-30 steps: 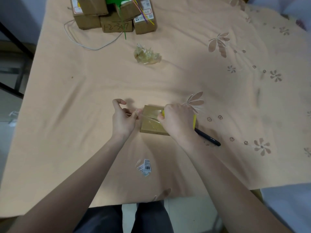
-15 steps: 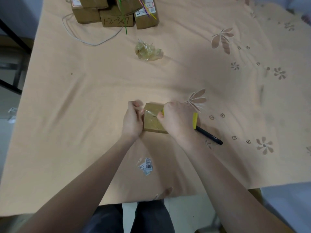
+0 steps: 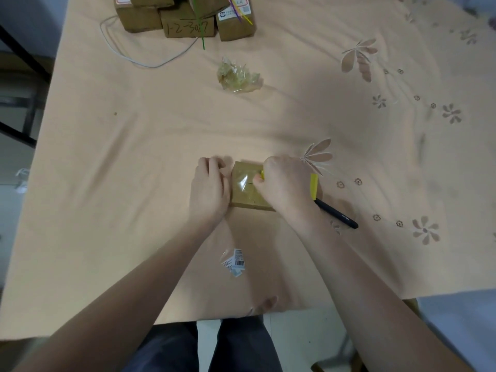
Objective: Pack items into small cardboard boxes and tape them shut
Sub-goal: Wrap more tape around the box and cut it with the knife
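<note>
Step in hand: taping. The left hand (image 3: 210, 190) presses against the left side of the small cardboard box (image 3: 248, 187), which sits mid-table; whether its fingers curl round anything cannot be told. Clear tape (image 3: 244, 181) lies across the lid. The right hand (image 3: 285, 185) grips a yellow tape dispenser (image 3: 313, 186) at the box's right edge. Next move, by judgement: sever the tape and smooth it down. The black pen (image 3: 336, 214) lies just beside the right wrist; the crumpled wrapper (image 3: 237, 77) sits well apart.
</note>
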`<action>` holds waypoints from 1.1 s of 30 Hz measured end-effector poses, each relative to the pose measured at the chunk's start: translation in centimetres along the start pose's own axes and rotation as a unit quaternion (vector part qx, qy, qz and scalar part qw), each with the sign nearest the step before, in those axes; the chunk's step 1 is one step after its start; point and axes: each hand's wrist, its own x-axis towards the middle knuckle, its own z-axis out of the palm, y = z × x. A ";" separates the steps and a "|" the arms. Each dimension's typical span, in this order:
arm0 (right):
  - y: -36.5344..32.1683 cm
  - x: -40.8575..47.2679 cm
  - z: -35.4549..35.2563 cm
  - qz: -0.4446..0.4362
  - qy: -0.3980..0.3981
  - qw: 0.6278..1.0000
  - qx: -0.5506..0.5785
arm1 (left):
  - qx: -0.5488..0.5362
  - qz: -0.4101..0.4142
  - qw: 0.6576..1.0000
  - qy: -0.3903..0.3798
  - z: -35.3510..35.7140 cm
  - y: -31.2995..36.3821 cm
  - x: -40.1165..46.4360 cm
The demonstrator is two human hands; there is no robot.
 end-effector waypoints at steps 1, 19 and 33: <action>0.0 0.1 0.0 0.000 -0.003 1.000 0.002 | -0.042 0.012 0.999 0.022 -0.3 0.4 -0.9; 5.8 -0.2 -2.4 0.127 -0.063 0.957 0.253 | 0.207 0.096 0.959 -0.166 1.1 2.7 -1.4; 9.3 -2.5 0.2 0.097 0.055 0.923 0.368 | 0.260 0.123 0.945 -0.158 1.8 2.0 -1.4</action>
